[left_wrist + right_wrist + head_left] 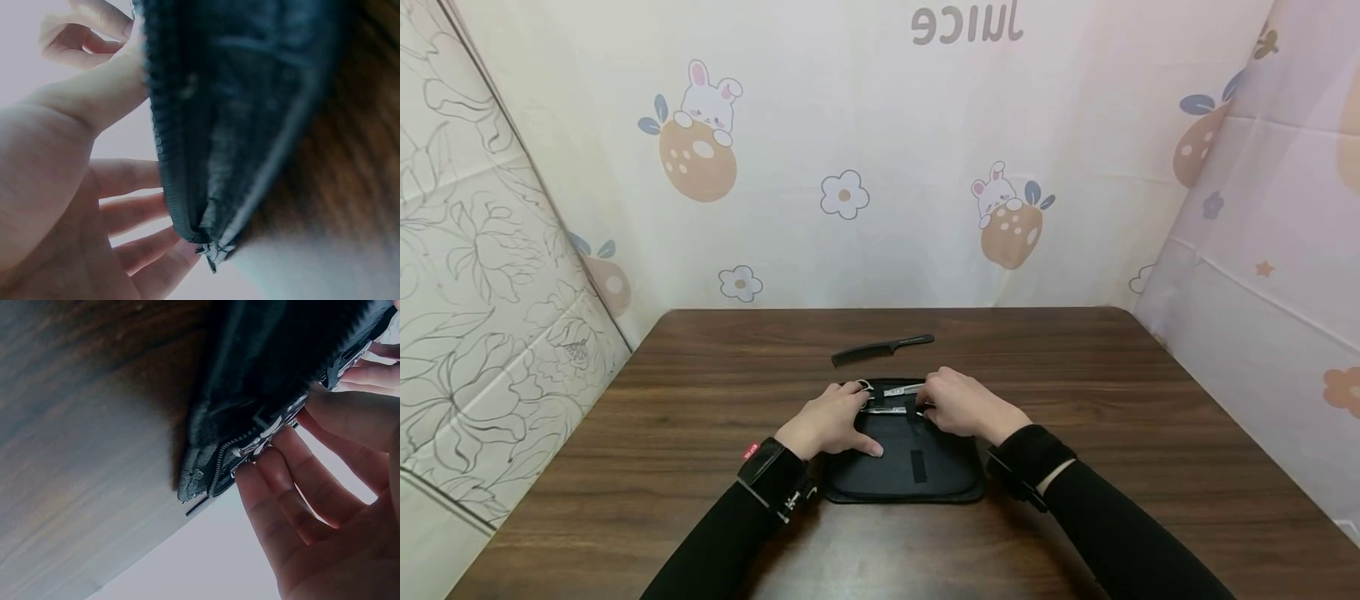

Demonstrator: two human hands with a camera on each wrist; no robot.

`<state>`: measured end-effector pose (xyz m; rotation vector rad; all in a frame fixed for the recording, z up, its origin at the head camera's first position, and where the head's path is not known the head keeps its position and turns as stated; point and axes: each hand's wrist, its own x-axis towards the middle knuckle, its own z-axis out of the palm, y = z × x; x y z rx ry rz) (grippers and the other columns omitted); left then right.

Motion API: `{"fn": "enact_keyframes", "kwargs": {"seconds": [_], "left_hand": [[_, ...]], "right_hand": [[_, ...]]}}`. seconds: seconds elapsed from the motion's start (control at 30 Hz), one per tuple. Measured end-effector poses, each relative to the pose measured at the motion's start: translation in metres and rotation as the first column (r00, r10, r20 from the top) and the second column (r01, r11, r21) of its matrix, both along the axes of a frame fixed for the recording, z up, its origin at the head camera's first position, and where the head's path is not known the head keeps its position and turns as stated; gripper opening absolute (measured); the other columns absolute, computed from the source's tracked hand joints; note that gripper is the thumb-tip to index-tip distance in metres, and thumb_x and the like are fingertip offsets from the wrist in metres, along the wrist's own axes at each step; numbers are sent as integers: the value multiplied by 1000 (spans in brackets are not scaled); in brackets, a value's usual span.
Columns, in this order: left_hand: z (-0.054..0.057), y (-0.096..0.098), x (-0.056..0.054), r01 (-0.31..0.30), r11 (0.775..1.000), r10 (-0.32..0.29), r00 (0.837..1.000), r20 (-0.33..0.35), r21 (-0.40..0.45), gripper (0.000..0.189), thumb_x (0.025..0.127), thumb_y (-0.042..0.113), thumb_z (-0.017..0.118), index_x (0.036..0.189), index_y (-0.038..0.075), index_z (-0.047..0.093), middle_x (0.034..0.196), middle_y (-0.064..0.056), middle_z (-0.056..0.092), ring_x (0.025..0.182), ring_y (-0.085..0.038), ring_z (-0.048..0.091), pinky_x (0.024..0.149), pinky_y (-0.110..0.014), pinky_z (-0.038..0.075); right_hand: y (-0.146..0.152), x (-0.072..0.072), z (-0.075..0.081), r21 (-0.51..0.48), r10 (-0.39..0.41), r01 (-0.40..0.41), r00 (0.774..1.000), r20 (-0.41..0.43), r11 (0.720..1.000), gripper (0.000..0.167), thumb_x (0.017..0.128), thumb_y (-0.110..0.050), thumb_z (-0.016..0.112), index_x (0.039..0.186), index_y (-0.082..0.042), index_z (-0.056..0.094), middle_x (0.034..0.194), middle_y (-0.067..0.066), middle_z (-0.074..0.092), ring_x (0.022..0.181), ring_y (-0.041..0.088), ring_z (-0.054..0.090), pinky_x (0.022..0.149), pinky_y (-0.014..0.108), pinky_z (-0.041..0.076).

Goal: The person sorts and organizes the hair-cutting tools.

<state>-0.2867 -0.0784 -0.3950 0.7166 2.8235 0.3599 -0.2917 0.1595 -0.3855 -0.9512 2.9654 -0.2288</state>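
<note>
two bare hands work at a black zippered case (pixel 880 475), lying open on a dark wood-grain table (pixel 700 417), with two pairs of metal scissors laid across its far part: an upper pair (pixel 902 390) and a lower pair (pixel 886 410).

the left hand (pixel 833 418) spreads wide over the case's left side, fingertips by the upper pair's finger rings, thumb flat on the smooth panel. the right hand (pixel 962 404) bunches its fingers at the scissors' right end; whether the pinch is closed on metal cannot be told.

the scissors should prove light but rigid, their polished steel slippery and likely sharp, best taken by the finger rings, away from the blades. the case looks soft and bendable, its padded rim the natural hold; the zipper (pixel 230 455) could snag.

the steel shines silver against the matte black lining, which bears a small dark rectangular patch (pixel 918 467). a slim black comb (pixel 882 349), presumably light plastic, lies just beyond the case's far edge.
</note>
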Motion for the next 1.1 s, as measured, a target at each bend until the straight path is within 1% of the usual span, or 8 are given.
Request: {"fn": "enact_keyframes", "kwargs": {"seconds": [0.17,0.4,0.67,0.8,0.9,1.1], "left_hand": [[0,0,0,1,1000,-1,1000,-1,-1,92,81,57,81,151,6,48,159,-12,39,143,-34,38,109,-50,41],[1,1,1,2,1000,-2,1000,4,-2,93,81,57,81,151,6,47,160,-13,38,144,-34,37,110,-50,40],[0,1,0,-1,1000,1,1000,1,-4,93,81,58,80,151,7,47,160,-12,38,144,-34,37,110,-49,40],[1,0,0,-2,1000,2,1000,1,-6,93,81,58,80,151,7,48,160,-12,38,144,-34,37,110,-49,40],[1,0,1,3,1000,-3,1000,1,2,92,81,57,81,151,6,48,159,-13,38,144,-34,37,109,-50,41],[0,-1,1,0,1000,0,1000,0,12,92,81,56,81,151,6,48,159,-13,39,144,-34,38,108,-51,42]], "right_hand": [[-1,0,0,-5,5,-5,1000,0,1000,15,94,-6,71,106,-8,78,99,7,69,102,29,61,82,42,53],[-3,-2,-1,-28,35,-35,999,1,999,14,93,-5,72,105,-7,79,100,8,72,101,29,63,83,42,54],[-4,-2,0,-27,34,-34,999,-11,999,13,92,-5,73,104,-7,79,99,7,71,101,29,63,84,42,54],[-3,-1,2,-13,24,-24,1000,9,1000,15,94,-7,71,107,-8,78,101,6,68,102,28,61,81,41,53],[0,-1,4,-15,-3,4,999,35,1000,16,94,-8,71,109,-8,77,101,5,65,100,26,60,79,39,52],[8,-3,6,-45,-36,42,990,134,998,19,94,-9,72,112,-7,75,102,4,63,90,19,61,77,36,52]]}}
